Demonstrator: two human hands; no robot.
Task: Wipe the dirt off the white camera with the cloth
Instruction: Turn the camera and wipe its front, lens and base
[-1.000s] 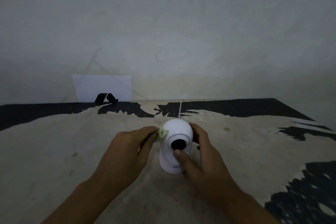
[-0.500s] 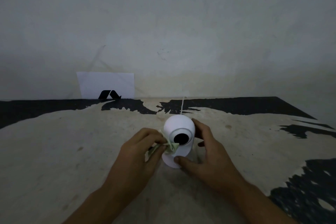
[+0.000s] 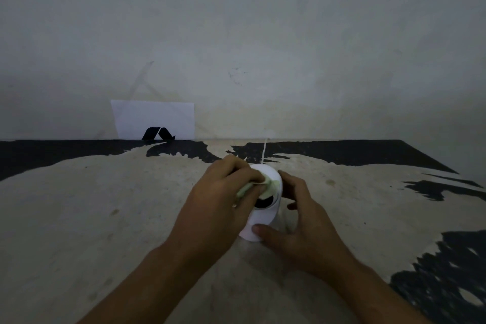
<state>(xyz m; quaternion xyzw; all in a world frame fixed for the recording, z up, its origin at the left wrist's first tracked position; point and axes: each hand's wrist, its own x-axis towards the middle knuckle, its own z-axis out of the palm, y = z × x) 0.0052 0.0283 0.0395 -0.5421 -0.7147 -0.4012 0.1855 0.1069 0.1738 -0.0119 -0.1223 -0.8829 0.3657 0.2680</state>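
The white camera (image 3: 263, 221) stands upright in the middle of the worn table (image 3: 105, 218), its round head and dark lens facing me. My left hand (image 3: 221, 200) is shut on a small pale green cloth (image 3: 269, 188) and presses it on the top front of the camera's head, just above the lens, covering the head's left side. My right hand (image 3: 302, 223) grips the camera from the right, thumb on the base's front and fingers behind the body. A thin white cable (image 3: 263, 151) runs from behind the camera toward the wall.
A white card (image 3: 153, 118) with a black logo leans against the grey wall at the table's back left. The table's surface is beige with black patches along the back and the right side; its right edge slants away at the far right.
My left hand has carried the cloth from the camera's left side, down past the lens, then up onto the top front of the head. The right hand keeps its hold on the camera.
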